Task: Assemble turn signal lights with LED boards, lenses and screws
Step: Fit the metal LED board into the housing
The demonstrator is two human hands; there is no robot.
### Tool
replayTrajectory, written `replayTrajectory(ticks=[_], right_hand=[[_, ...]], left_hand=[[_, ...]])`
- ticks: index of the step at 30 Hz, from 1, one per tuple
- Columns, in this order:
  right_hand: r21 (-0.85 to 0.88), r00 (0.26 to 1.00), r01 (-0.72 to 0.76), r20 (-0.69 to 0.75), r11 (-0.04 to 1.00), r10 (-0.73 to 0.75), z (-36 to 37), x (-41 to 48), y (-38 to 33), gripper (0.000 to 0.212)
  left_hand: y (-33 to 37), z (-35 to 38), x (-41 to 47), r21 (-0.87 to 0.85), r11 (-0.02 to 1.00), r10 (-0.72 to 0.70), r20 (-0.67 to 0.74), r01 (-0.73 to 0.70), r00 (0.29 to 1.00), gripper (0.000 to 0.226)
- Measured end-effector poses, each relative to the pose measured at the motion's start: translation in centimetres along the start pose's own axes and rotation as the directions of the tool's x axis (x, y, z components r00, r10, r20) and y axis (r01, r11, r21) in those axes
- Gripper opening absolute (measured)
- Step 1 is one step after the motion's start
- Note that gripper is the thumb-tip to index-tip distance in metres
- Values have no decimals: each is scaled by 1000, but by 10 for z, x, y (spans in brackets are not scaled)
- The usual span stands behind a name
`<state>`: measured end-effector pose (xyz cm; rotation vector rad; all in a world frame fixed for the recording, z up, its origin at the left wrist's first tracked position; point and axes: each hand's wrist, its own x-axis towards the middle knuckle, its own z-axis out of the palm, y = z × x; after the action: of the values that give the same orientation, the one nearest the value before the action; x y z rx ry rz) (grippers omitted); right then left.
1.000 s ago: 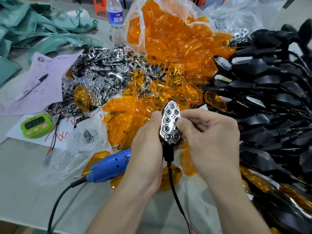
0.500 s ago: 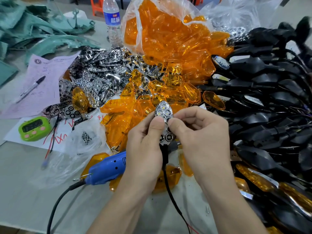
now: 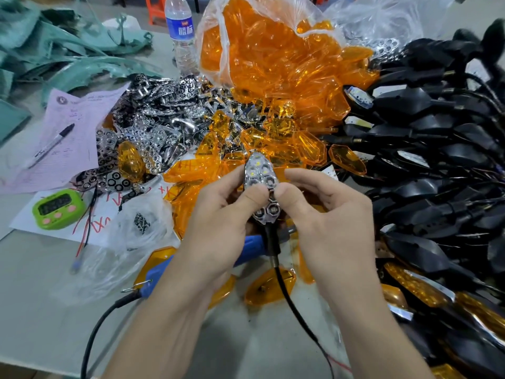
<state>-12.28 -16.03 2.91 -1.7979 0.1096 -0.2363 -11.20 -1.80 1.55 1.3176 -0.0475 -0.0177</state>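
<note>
Hands: left hand (image 3: 218, 214) and right hand (image 3: 325, 214) close together, thumbs pressing the chrome reflector (image 3: 261, 184) on a turn signal.
Under left hand: blue screwdriver (image 3: 155, 280).
Beyond hands: orange lenses (image 3: 273, 77).

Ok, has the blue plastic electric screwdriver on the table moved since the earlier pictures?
No. The screwdriver lies as before, its wire hook beside the same flat amber lens, partly under the left hand.
</note>
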Motion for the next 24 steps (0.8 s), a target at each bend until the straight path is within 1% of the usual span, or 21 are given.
replayTrajectory(ticks=[2,4,5,7,9,10,11,13,15,16,18,20,21,24], right_hand=[[17,992,-44,118,999,42,-2,-3,3,34],[31,961,-43,274,999,33,-2,-9,2,38],[39,943,-62,330,997,46,-3,-11,3,42],[91,904,-191,404,977,139,-2,-19,3,47],[73,851,-311,465,948,244,-4,-27,4,41],[13,827,-327,488,945,279,-5,-31,5,35],[-49,811,-322,501,945,302,-6,-35,5,28],[-116,818,-290,485,950,309,-7,-40,7,17],[-108,842,-279,450,954,297,-6,-43,9,21],[-80,852,-286,435,955,291,-4,-45,9,22],[-38,866,-300,408,953,288,0,-49,11,21],[-30,878,-295,386,955,284,4,-52,13,21],[-31,882,-294,375,955,284,5,-53,15,22],[-40,893,-301,337,953,297,6,-55,18,26]], left_hand=[[-1,0,-1,-99,995,-32,-33,29,999,23],[0,-1,-1,-170,984,-56,-69,43,996,19],[0,-1,0,-179,983,-56,-88,40,995,18],[2,-2,0,-158,987,-37,-117,18,992,17],[6,-3,1,-150,989,-13,-127,-6,992,17],[8,-5,1,-149,989,0,-125,-18,992,19],[10,-6,1,-143,989,14,-119,-31,993,22],[12,-9,1,-116,992,41,-112,-54,993,34],[10,-9,0,-86,994,52,-115,-62,992,43],[10,-9,0,-72,996,52,-122,-61,991,43],[8,-7,-1,-45,998,44,-123,-50,991,34],[7,-6,-2,-17,999,40,-88,-42,995,24],[5,-7,-2,-5,999,41,-72,-41,997,25],[1,-9,-1,9,999,39,-63,-38,997,40]])
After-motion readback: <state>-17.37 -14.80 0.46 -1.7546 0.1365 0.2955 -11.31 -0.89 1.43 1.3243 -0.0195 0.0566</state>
